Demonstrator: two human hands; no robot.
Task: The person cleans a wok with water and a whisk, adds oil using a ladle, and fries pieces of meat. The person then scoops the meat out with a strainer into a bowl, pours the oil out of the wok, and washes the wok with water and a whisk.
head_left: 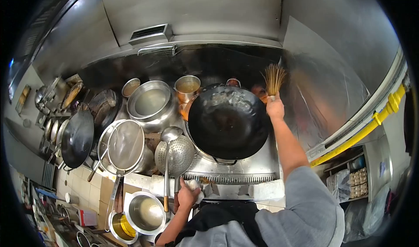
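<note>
Right hand [274, 107] clenched on a brush [274, 80], left hand [187, 197] curled round a cloth [193, 185], a stray leftward move could topple the ladle [166, 166] jutting close by.

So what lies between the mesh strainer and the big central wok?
The head view shows mainly the ladle and perforated skimmer between the mesh strainer and wok.

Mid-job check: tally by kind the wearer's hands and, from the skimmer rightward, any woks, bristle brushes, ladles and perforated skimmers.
Hands: 2 (left hand, right hand)
Wok: 1
Bristle brush: 1
Ladle: 1
Perforated skimmer: 1
Total: 6
</note>
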